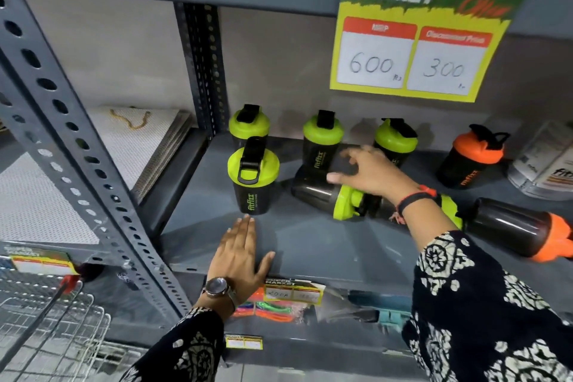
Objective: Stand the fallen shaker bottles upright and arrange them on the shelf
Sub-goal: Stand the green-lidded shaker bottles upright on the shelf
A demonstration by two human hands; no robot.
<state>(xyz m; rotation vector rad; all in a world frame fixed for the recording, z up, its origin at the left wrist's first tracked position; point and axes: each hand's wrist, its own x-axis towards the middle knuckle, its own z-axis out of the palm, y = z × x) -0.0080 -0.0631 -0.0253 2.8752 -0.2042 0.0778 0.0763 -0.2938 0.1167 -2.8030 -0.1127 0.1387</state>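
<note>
On the grey shelf [297, 245] several black shaker bottles with green lids stand upright: one in front [252, 178], one behind it [249, 122], one in the middle [322, 141] and one further right [396, 139]. A green-lidded bottle [328, 197] lies on its side; a second green lid [451, 211] shows behind my wrist. An orange-lidded bottle [473, 156] stands upright and another [524, 231] lies fallen at the right. My right hand [369, 172] hovers open just above the fallen green bottle. My left hand [240, 253] rests flat on the shelf's front.
A price sign [424, 31] hangs from the shelf above. White pouches [545, 164] stand at the far right. A perforated grey upright [71, 133] rises at the left, with a wire basket [52, 335] below it. Packets of coloured bands [269, 310] lie on the lower shelf.
</note>
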